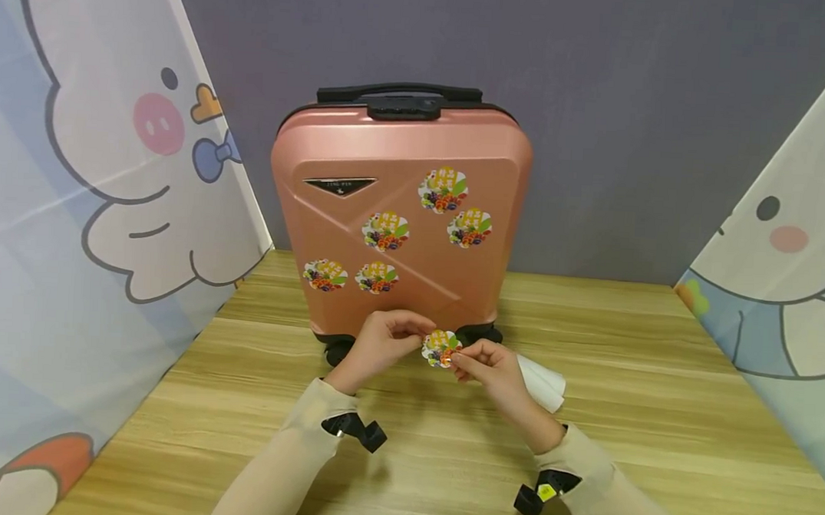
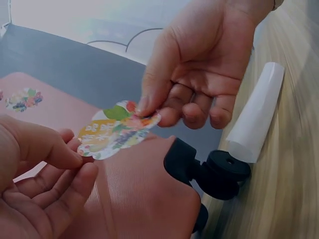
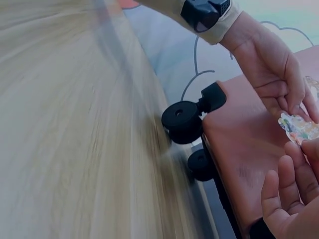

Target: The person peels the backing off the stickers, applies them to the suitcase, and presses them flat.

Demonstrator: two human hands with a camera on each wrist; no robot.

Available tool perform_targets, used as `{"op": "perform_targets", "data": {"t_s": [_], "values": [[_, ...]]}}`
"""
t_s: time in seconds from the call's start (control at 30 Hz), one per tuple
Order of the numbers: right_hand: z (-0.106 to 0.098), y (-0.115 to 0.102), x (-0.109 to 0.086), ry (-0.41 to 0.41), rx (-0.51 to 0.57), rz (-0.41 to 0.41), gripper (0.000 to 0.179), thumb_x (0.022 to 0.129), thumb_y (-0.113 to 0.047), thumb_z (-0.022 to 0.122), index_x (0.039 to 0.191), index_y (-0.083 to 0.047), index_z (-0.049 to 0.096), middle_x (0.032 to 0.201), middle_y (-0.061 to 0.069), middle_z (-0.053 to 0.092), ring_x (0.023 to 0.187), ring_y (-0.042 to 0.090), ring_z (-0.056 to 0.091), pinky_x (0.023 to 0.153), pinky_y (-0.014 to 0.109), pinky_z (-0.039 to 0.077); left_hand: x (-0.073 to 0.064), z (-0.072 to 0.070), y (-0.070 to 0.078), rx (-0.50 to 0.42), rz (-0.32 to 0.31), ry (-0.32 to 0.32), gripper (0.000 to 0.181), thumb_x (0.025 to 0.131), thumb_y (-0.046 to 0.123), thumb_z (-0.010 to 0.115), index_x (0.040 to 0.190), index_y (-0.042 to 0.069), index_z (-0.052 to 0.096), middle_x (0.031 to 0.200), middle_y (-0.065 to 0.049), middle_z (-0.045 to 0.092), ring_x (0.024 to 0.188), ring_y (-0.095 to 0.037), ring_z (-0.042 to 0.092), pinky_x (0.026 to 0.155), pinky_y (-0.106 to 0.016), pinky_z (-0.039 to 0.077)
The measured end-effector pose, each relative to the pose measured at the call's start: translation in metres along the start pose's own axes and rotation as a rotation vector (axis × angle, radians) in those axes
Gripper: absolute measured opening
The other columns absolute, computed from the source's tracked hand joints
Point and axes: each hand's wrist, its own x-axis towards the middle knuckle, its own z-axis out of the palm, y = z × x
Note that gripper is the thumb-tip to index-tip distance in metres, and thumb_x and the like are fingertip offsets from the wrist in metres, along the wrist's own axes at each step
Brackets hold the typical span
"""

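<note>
A round fruit-print sticker (image 1: 441, 349) with scalloped edges is held between both hands, just in front of the lower part of a pink suitcase (image 1: 403, 146). My left hand (image 1: 385, 338) pinches its left edge between thumb and fingers. On the opposite edge, my right hand (image 1: 492, 370) pinches it with thumb and index finger, the other fingers loosely curled, as the left wrist view shows. Several matching stickers, among them one at the upper right (image 1: 443, 190) and one at the lower left (image 1: 325, 275), are on the suitcase's front. The suitcase stands upright on its black wheels.
A rolled white sheet (image 1: 541, 382) lies on the wooden table (image 1: 623, 343), partly behind my right hand. Behind the suitcase rises a grey wall (image 1: 598, 127). Cartoon-printed cloth panels (image 1: 128, 122) flank the table on both sides.
</note>
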Motion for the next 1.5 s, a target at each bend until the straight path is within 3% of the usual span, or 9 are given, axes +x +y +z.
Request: {"op": "perform_targets", "data": {"t_s": [0.37,0.63,0.93,1.03,1.1,1.17,1.27,1.33,1.5], "values": [[0.015,0.002,0.007,0.038,0.010,0.044,0.017,0.092,0.004,0.065,0.095,0.020,0.060,0.078,-0.003,0.072,0.070,0.011,0.066,0.065,0.026,0.057,-0.008,-0.011,-0.008,-0.020,-0.009,0.048,0.019,0.090,-0.005,0.065,0.107,-0.003,0.073,0.102,-0.014,0.073,0.089,-0.025,0.070,0.073,-0.029,0.057],[0.024,0.009,0.010,0.039,0.059,0.046,0.022,0.091,-0.007,0.073,0.093,0.014,0.065,0.078,-0.001,0.071,0.069,0.012,0.066,0.066,0.027,0.057,-0.014,-0.017,-0.013,-0.028,-0.028,0.065,0.021,0.086,-0.007,0.070,0.107,-0.003,0.073,0.101,-0.014,0.073,0.089,-0.024,0.070,0.076,-0.030,0.057],[0.036,0.015,0.016,0.023,0.050,0.042,0.023,0.090,-0.009,0.074,0.092,0.012,0.067,0.079,0.000,0.073,0.069,0.012,0.066,0.065,0.028,0.057,-0.019,-0.027,-0.017,0.004,0.034,0.107,0.021,0.084,-0.011,0.070,0.104,-0.007,0.072,0.097,-0.019,0.073,0.086,-0.026,0.071,0.073,-0.028,0.057],[0.042,0.016,0.019,0.020,0.056,0.047,0.020,0.091,-0.007,0.072,0.092,0.012,0.067,0.080,0.002,0.073,0.068,0.012,0.066,0.064,0.026,0.056,-0.022,-0.032,-0.018,0.021,0.053,0.119,0.021,0.083,-0.012,0.070,0.103,-0.008,0.072,0.096,-0.020,0.073,0.085,-0.022,0.071,0.073,-0.033,0.058],[0.047,0.017,0.021,0.022,0.066,0.048,0.018,0.091,-0.004,0.071,0.092,0.013,0.066,0.080,0.004,0.073,0.067,0.012,0.065,0.063,0.025,0.055,-0.024,-0.036,-0.018,0.033,0.056,0.128,0.021,0.084,-0.012,0.069,0.104,-0.008,0.072,0.096,-0.020,0.073,0.085,-0.019,0.072,0.087,-0.036,0.055],[0.052,0.018,0.023,0.022,0.080,0.049,0.018,0.091,-0.002,0.070,0.093,0.015,0.065,0.080,0.006,0.073,0.067,0.013,0.065,0.062,0.025,0.055,-0.027,-0.039,-0.018,0.044,0.050,0.138,0.021,0.085,-0.011,0.069,0.105,-0.008,0.072,0.097,-0.020,0.073,0.085,-0.016,0.072,0.087,-0.040,0.055],[0.060,0.020,0.025,0.024,0.102,0.048,0.020,0.090,-0.002,0.071,0.094,0.016,0.065,0.080,0.007,0.074,0.066,0.013,0.065,0.061,0.024,0.055,-0.032,-0.045,-0.019,0.035,0.040,0.154,0.022,0.085,-0.013,0.068,0.106,-0.009,0.072,0.098,-0.022,0.072,0.084,-0.015,0.071,0.086,-0.035,0.055],[0.065,0.021,0.027,0.021,0.110,0.048,0.021,0.090,-0.005,0.073,0.093,0.015,0.066,0.080,0.006,0.073,0.066,0.013,0.065,0.061,0.024,0.054,-0.035,-0.048,-0.019,0.034,0.040,0.161,0.022,0.085,-0.014,0.068,0.107,-0.009,0.072,0.098,-0.022,0.072,0.084,-0.015,0.070,0.072,-0.031,0.058],[0.077,0.022,0.030,0.006,0.132,0.065,0.020,0.091,-0.005,0.072,0.094,0.014,0.066,0.081,0.005,0.074,0.066,0.013,0.065,0.061,0.024,0.054,-0.041,-0.059,-0.018,0.062,0.040,0.181,0.023,0.086,-0.012,0.069,0.109,-0.009,0.071,0.096,-0.022,0.072,0.084,-0.012,0.069,0.071,-0.024,0.056]]}}
